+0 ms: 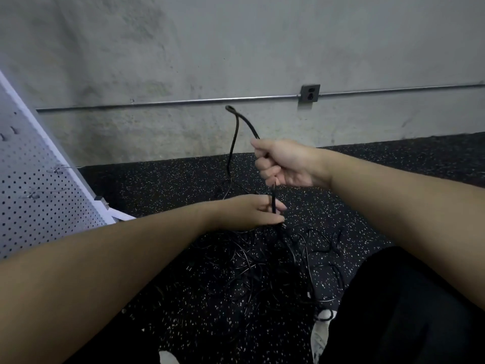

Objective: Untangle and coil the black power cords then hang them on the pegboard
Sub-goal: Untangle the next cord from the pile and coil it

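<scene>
Black power cords (pixel 262 261) lie in a tangled heap on the speckled floor (pixel 183 324), with one cord (pixel 232 143) lifted from it in a tall loop. The right hand (pixel 284 164) grips that cord in curled fingers; just below, the left hand (pixel 252 212) pinches it. A white pegboard (pixel 39 190) leans at left; no writing can be read.

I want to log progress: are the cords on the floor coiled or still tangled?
Tangled. The cords lie in a loose, crossing heap on the floor; no neat coil shows.
</scene>
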{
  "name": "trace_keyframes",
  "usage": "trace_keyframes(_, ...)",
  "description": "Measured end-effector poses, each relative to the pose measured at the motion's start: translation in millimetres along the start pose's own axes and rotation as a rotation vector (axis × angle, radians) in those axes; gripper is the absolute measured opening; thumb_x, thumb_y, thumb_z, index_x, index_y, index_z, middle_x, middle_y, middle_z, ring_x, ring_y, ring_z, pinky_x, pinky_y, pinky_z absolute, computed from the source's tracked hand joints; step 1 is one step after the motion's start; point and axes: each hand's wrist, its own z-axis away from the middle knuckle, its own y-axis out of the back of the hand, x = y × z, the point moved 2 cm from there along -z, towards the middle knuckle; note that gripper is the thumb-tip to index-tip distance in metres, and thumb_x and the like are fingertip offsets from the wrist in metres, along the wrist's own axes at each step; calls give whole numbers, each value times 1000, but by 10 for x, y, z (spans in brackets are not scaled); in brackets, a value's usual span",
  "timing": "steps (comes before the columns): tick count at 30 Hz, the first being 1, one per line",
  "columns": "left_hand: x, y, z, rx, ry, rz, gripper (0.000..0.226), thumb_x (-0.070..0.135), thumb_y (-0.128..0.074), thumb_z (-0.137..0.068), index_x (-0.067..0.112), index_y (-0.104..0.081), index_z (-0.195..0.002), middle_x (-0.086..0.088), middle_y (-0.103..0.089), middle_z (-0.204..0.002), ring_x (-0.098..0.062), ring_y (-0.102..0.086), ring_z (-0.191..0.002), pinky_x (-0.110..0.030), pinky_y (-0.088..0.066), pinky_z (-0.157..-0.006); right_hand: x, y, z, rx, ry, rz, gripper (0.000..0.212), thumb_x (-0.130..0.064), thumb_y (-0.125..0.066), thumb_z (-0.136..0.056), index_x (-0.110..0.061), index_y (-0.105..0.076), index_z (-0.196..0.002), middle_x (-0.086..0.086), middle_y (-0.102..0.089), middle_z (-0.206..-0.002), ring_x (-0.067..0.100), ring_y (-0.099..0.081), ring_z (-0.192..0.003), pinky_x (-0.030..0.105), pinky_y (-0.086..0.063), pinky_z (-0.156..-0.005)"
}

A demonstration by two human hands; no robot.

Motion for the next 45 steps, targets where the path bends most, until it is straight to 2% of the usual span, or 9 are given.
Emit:
trace_keyframes(3,57,-75,-56,-6,58,274,25,23,-38,-110,18,-61,-120,-5,-72,-123,-24,-67,-117,-45,-54,-102,-23,-30,-27,72,43,-93,39,-43,-34,-110,-26,-39,-75,-8,-36,-55,10,-35,-48,23,-46,-48)
trace_keyframes(6,52,22,-43,124,57,607,20,22,-35,-112,16,-54,-111,-19,-74,-111,-36,-72,-103,-52,-59,-91,89,51,-28,72,37,63,51,-58,-27,-106,-15,-54,-102,9,-67,-85,26,-62,-81,40,-54,-85)
trace_keyframes(13,52,462,89,474,-47,1167,24,15,-26,-111,8,-49,-106,-15,-74,-85,-33,-73,-65,-42,-63,-60,377,173,104,-385,-229,523,67,-66,-46,-94,-30,-43,-151,-7,-58,-145,13,-52,-135,55,-32,-119)
trace_keyframes(18,49,563,79,541,-92,1351,23,18,-26,-112,8,-46,-114,-19,-76,-95,-40,-75,-87,-48,-64,-76,363,-100,145,-402,-137,672,23,-38,-57,-102,-39,-69,-122,-21,-60,-137,2,-53,-130,44,-37,-117)
trace_keyframes(27,-195,339,157,224,62,832,45,54,-63,-89,26,-63,-124,-1,-74,-119,-22,-71,-108,-45,-53,-99,81,-186,29,74,293,371,21,-31,-49,-107,-15,-61,-98,11,-73,-94,21,-72,-74,41,-64,-75)
trace_keyframes(30,-237,211,123,136,49,812,47,38,-67,-93,31,-54,-138,2,-71,-128,-23,-67,-120,-42,-51,-105,39,-139,-1,123,342,226,24,-31,-49,-107,-10,-58,-100,13,-76,-93,22,-74,-71,29,-60,-60)
trace_keyframes(34,-164,143,32,237,90,747,16,27,-51,-107,21,-64,-113,1,-77,-115,-12,-70,-108,-32,-50,-103,18,-103,-24,152,359,132,24,-33,-52,-106,-11,-60,-99,9,-77,-90,22,-72,-70,26,-58,-57)
trace_keyframes(39,-14,287,5,359,18,955,25,23,-43,-109,12,-64,-119,-11,-78,-106,-25,-75,-95,-33,-63,-82,35,-88,-43,197,317,184,42,-50,-42,-106,-15,-65,-110,8,-74,-112,10,-68,-88,24,-55,-78)
trace_keyframes(45,9,533,111,457,-55,1396,35,14,-31,-109,5,-53,-134,-20,-75,-112,-36,-75,-94,-37,-64,-77,326,90,31,-89,-43,438,69,-80,-35,-88,-28,-64,-122,-5,-77,-112,14,-69,-114,45,-48,-106)
